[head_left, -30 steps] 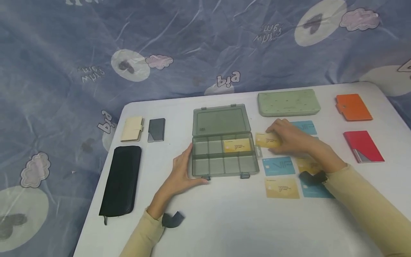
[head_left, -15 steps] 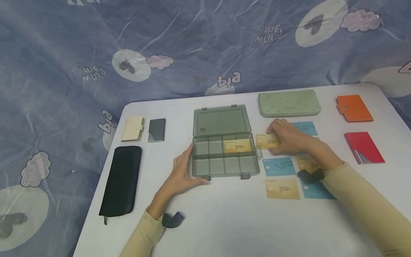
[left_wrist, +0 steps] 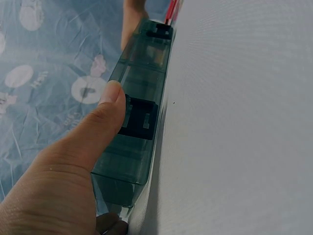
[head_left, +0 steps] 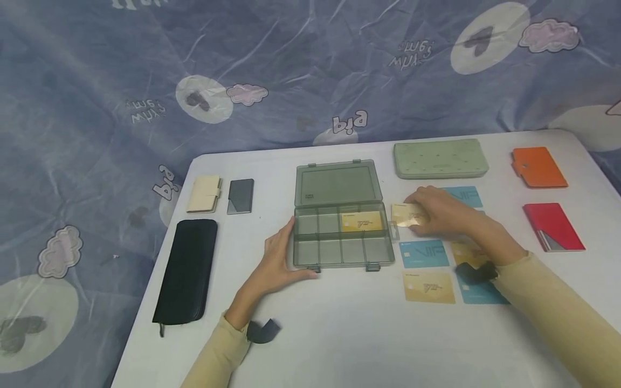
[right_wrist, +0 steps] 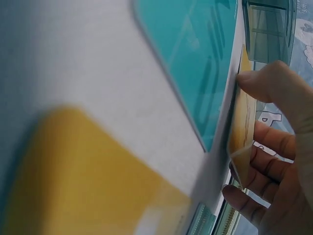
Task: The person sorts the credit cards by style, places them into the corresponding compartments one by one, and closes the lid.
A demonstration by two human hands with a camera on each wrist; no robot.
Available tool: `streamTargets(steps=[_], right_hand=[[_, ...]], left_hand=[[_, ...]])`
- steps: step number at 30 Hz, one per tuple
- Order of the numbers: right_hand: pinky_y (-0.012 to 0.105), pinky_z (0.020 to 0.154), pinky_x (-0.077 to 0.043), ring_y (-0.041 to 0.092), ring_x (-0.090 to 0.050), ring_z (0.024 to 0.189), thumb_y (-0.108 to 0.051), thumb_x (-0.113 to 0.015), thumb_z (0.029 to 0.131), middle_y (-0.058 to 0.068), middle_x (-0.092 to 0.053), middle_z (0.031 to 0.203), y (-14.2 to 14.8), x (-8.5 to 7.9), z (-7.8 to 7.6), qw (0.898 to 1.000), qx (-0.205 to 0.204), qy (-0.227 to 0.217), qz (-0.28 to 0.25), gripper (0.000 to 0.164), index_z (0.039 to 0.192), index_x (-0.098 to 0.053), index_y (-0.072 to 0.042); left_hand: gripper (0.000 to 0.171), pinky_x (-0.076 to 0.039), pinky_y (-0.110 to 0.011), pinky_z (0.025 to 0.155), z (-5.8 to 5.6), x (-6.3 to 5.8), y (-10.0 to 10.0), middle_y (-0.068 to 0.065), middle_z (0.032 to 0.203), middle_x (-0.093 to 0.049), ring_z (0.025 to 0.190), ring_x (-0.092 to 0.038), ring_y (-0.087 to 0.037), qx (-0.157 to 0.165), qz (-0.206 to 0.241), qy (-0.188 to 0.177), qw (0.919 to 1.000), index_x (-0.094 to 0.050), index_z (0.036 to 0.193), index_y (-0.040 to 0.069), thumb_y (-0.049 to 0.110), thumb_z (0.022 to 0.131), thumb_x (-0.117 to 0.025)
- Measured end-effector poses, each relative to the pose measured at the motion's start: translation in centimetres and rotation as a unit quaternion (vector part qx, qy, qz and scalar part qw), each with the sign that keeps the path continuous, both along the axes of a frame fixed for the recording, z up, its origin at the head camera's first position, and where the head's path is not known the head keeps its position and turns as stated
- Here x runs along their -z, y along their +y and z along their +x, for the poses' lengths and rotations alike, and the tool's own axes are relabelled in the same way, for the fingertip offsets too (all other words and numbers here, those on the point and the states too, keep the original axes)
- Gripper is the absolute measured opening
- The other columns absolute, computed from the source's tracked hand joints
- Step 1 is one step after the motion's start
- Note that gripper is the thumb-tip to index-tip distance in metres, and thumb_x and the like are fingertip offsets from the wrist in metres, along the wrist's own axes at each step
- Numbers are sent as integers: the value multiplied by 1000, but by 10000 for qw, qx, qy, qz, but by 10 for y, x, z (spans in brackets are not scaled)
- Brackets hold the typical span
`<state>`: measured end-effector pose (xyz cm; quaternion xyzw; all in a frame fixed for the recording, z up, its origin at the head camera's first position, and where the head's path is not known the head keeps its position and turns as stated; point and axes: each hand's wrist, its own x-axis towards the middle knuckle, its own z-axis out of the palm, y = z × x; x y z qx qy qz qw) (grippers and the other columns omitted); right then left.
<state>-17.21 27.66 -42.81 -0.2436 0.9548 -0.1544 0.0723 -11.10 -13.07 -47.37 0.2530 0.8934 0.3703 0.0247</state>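
Note:
A green see-through compartment box lies on the white table with its lid folded back. One gold card lies in its back row, toward the right. My left hand holds the box's front left corner, the thumb by a front clasp and the fingers along the left side. Just right of the box, my right hand pinches another gold card between thumb and fingers; it looks tilted up off the table. Several blue cards and gold cards lie around and under the right forearm.
A green case stands behind the cards. To the right lie an orange card holder and a red one. On the left are a cream holder, a dark grey one and a long black zip wallet.
The gold card in my right hand has tilted and now catches the light. My left hand keeps its place on the box. The head view has shifted slightly.

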Motion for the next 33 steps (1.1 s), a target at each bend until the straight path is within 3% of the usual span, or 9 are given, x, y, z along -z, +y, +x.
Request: streamTargets(steps=[9,18,25,33], right_hand=[[34,74,-41,14,-47,81,-31,-80,67,-2,-59,94,-1,-7,4,9997,28,120,195,57,116,-62,-8],[38,75,-45,18,-56,86,-28,-83,65,7,-66,107,-5,-32,2,9977,354,487,-312,55,113,-64,-9],[31,66,-43,12,-52,77,-32,-81,66,-3,-64,98,-58,-48,1,9937,-494,629,-787,52,112,-64,-13],[34,75,-44,14,-52,89,-33,-79,68,-2,-61,104,-99,-30,-11,9867,-1067,521,-1108,51,111,-63,-13]], left_hand=[[127,-17,-43,105,-1,1,0,-8,154,-19,138,-23,-21,-12,-25,-16,10000,-1,151,13,62,62,-77],[127,-17,-43,106,-1,2,-1,-8,154,-19,138,-23,-21,-7,-71,-3,10000,0,151,15,62,61,-77],[127,-17,-44,106,-1,1,0,-8,154,-19,138,-23,-21,-6,-111,-27,9999,1,151,14,64,62,-75],[126,-16,-44,107,-3,2,-2,-6,154,-19,138,-23,-21,-6,-119,-71,9999,1,151,14,65,62,-74]])
